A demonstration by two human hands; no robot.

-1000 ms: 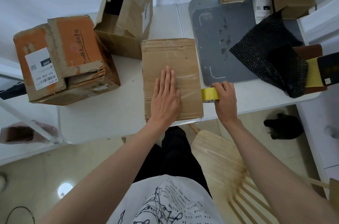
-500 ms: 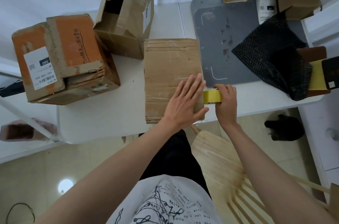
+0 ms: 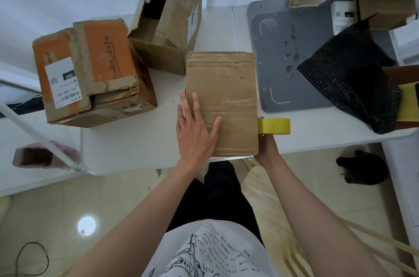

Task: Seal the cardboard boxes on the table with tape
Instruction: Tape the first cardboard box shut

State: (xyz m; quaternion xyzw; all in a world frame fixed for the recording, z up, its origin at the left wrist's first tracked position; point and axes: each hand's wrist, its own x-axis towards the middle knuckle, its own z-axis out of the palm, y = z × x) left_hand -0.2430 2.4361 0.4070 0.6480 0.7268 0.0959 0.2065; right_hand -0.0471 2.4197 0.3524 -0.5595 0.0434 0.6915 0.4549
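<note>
My left hand [image 3: 196, 133] lies flat, fingers spread, on the closed brown cardboard box [image 3: 223, 95]. Right hand [image 3: 266, 147] fingers hidden; yellow tape roll [image 3: 274, 126] beside. Risk: the strip creases if the box shifts.

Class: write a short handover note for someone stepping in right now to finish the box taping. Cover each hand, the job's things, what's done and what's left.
Left hand: flat, pressing the plain brown box near its left edge.
Right hand: low at the box's right side under the yellow tape roll; grip hidden.
Done: no yellow tape visible across the top.
Left: tape this box, then the orange box with lifted flaps and the open tall box.
</note>
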